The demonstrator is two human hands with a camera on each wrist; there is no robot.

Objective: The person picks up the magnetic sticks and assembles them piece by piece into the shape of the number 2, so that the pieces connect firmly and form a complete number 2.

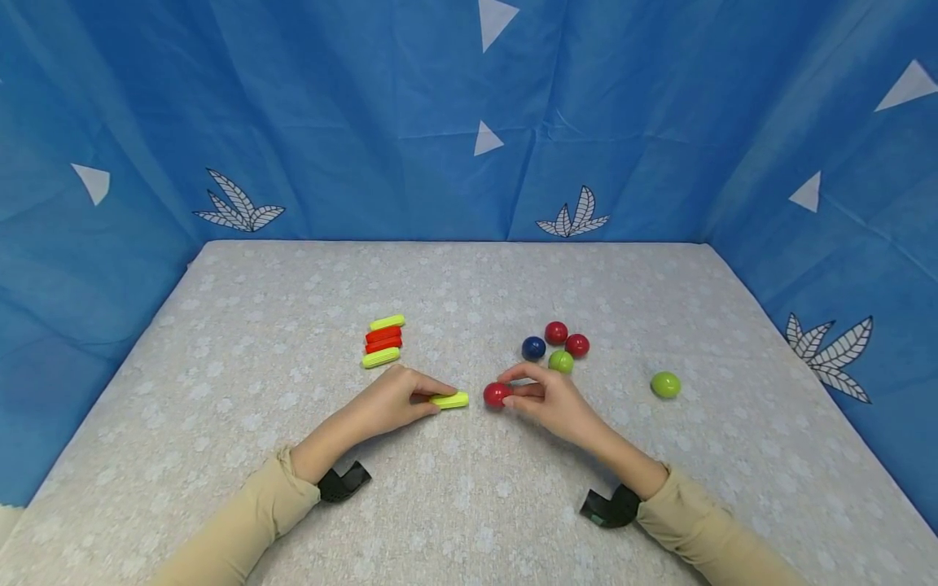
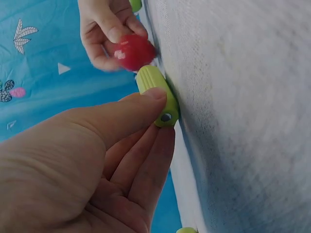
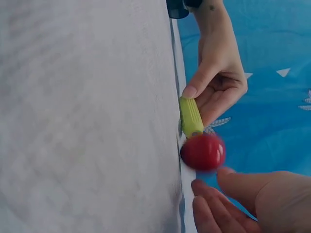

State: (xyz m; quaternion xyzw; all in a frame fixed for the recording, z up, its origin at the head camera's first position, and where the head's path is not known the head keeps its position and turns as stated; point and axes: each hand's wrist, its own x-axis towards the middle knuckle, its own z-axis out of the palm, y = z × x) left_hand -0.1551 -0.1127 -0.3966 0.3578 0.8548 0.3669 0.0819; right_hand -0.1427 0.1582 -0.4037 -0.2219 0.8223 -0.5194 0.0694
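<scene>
Near the middle of the table, my left hand pinches a short yellow-green ribbed rod between thumb and fingers. A round grey spot shows in the end of the rod in the left wrist view. Just to the right, thumb and fingertips of my right hand are at a glossy red ball, holding it by its right side. The ball looks slightly blurred in the right wrist view. In the head view a small gap separates ball and rod, which lie nearly in line.
Behind my left hand lie two red rods between a yellow-green rod and another. Beyond my right hand sit a blue ball, two red balls and a green ball. Another green ball lies farther right.
</scene>
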